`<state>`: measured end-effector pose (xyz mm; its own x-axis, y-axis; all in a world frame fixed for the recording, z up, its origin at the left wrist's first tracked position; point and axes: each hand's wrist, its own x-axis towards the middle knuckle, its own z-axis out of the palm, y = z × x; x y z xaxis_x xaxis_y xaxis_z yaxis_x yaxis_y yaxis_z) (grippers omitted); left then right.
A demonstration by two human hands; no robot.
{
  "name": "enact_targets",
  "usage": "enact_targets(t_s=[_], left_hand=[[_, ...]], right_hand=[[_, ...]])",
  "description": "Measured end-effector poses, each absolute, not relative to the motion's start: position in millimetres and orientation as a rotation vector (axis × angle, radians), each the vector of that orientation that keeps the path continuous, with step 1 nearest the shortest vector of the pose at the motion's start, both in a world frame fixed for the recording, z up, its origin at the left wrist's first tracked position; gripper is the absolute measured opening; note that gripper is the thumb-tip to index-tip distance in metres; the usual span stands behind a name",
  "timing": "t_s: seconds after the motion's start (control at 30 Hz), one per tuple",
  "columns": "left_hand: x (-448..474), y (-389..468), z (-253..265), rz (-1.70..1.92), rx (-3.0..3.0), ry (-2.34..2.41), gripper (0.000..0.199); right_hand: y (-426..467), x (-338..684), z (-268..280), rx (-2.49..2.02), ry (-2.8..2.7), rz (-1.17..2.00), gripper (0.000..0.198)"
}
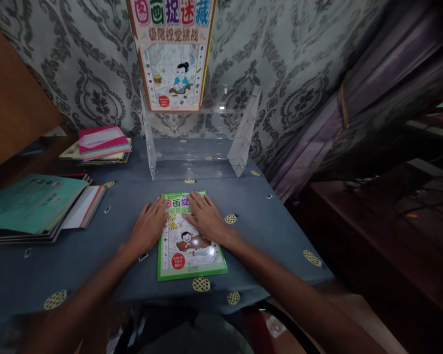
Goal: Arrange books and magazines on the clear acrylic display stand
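A green-bordered picture book (192,269) lies flat on the table in front of me, its cover up. My left hand (150,223) rests at the book's upper left edge, fingers stretched out and pointing away from me. Across the upper right part of the cover lies my right hand (206,216), its fingers extended and slightly apart. Both hands touch the book without gripping it, and they hide part of the printed title.
Behind the book stands a clear acrylic rack (243,132), with a brown-bordered picture book (175,59) upright at its top left. Stacked books with a pink cover (103,139) and a teal cover (37,201) sit at left. A purple curtain (317,128) hangs at right.
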<state>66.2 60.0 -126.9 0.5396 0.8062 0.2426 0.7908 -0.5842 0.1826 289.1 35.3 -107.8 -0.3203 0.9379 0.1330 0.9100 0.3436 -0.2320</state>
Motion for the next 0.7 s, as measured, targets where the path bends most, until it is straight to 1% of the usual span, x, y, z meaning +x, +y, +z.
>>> enact_targets(t_s=[0.17, 0.37, 0.5, 0.6, 0.7], left_hand=[[68, 59, -126, 0.445, 2.718, 1.426, 0.050], [73, 52, -123, 0.416, 2.717, 1.500, 0.052], [79, 22, -132, 0.482, 2.776, 1.472, 0.053], [82, -12, -143, 0.561, 2.865, 1.340, 0.052], [81, -34, -151, 0.543, 2.889, 1.264, 0.052]], right_hand=[[2, 304, -115, -1.766, -2.289, 0.108, 0.065], [-40, 303, -124, -1.742, -2.299, 0.053, 0.073], [-45, 303, -125, -1.735, -2.296, 0.038, 0.074], [-45, 302, -126, -1.740, -2.284, 0.012, 0.071], [-44, 303, -128, -1.726, -2.274, -0.028, 0.067]])
